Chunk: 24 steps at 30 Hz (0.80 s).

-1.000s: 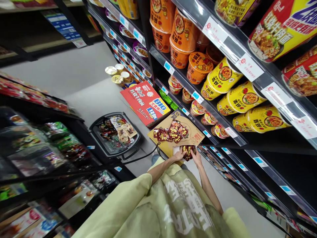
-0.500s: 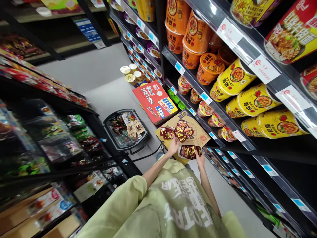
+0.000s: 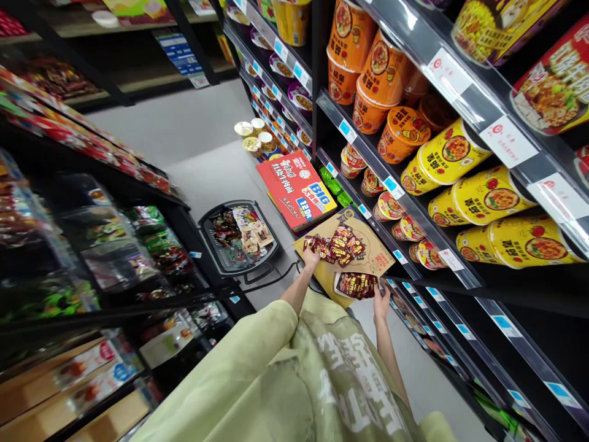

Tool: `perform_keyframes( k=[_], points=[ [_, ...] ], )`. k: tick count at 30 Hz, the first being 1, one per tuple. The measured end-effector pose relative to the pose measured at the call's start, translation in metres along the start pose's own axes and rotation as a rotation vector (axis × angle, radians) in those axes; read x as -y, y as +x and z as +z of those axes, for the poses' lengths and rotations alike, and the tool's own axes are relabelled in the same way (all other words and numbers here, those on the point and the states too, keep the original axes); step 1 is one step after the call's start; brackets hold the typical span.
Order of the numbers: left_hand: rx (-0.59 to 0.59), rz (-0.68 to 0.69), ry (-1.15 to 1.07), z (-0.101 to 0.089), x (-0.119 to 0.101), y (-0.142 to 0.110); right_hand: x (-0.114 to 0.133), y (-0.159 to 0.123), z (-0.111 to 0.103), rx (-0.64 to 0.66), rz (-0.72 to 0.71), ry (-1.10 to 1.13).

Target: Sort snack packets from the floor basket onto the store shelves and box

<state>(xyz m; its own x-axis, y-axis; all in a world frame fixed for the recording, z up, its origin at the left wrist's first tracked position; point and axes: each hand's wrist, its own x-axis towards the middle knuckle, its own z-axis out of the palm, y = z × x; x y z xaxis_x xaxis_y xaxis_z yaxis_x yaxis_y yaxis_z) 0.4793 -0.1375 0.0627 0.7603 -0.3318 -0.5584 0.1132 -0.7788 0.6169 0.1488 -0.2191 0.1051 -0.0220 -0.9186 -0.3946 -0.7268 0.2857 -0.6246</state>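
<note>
On the flat top of a brown carton [image 3: 380,265] lies a heap of dark red snack packets [image 3: 343,245] with yellow lettering. My left hand [image 3: 311,258] reaches the heap's left end, its fingers closed on a dark red packet there. Close to my body, a shallow white-edged box [image 3: 339,285] full of the same kind of packets is tilted at the carton's near edge. My right hand [image 3: 381,302] grips this box by its right end, fingers partly hidden.
A black basket [image 3: 271,255] of mixed snack packets stands on the floor at left. Beyond the carton are a red noodle carton [image 3: 294,190] and several noodle cups [image 3: 251,143]. Shelves of noodle tubs [image 3: 504,187] rise at right; packaged-snack racks [image 3: 154,242] line the left.
My left hand has moved left along the heap, from its near middle to its left end. My right hand has shifted slightly to the box's outer end. The view has shifted a little.
</note>
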Motion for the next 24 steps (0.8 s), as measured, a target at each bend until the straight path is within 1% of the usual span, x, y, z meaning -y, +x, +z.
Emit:
perform_keyframes(
  k=[3,5,8,11,13,14,16,18,20,21,22,24],
  points=[
    [-0.004,-0.029,0.016,-0.002,0.001,-0.005,-0.005,-0.004,-0.005,-0.042,0.093,0.024],
    [-0.007,-0.014,0.024,-0.004,0.003,-0.013,-0.007,-0.005,-0.008,-0.065,0.133,0.059],
    [-0.015,0.047,0.034,-0.01,0.004,-0.029,-0.007,-0.004,-0.013,-0.076,0.13,0.097],
    [-0.029,0.138,0.04,-0.017,0.001,-0.046,-0.001,-0.002,-0.02,-0.095,0.107,0.113],
    [-0.04,0.217,0.038,-0.024,-0.004,-0.057,0.008,-0.001,-0.026,-0.139,0.041,0.084],
    [-0.045,0.26,0.034,-0.028,-0.008,-0.062,0.016,-0.001,-0.029,-0.175,-0.017,0.057],
    [-0.049,0.345,0.028,-0.037,-0.015,-0.075,0.037,-0.004,-0.035,-0.241,-0.185,-0.001],
    [-0.036,0.455,0.017,-0.046,-0.022,-0.089,0.065,-0.011,-0.04,-0.252,-0.375,-0.019],
    [-0.018,0.619,-0.021,-0.054,-0.031,-0.107,0.096,-0.022,-0.043,-0.163,-0.529,0.018],
    [-0.01,0.718,-0.054,-0.058,-0.035,-0.118,0.11,-0.028,-0.043,-0.079,-0.582,0.05],
    [-0.008,0.812,-0.094,-0.061,-0.04,-0.128,0.124,-0.034,-0.043,0.028,-0.626,0.084],
    [0.011,0.982,-0.18,-0.066,-0.052,-0.15,0.146,-0.048,-0.04,0.29,-0.685,0.154]
  ],
)
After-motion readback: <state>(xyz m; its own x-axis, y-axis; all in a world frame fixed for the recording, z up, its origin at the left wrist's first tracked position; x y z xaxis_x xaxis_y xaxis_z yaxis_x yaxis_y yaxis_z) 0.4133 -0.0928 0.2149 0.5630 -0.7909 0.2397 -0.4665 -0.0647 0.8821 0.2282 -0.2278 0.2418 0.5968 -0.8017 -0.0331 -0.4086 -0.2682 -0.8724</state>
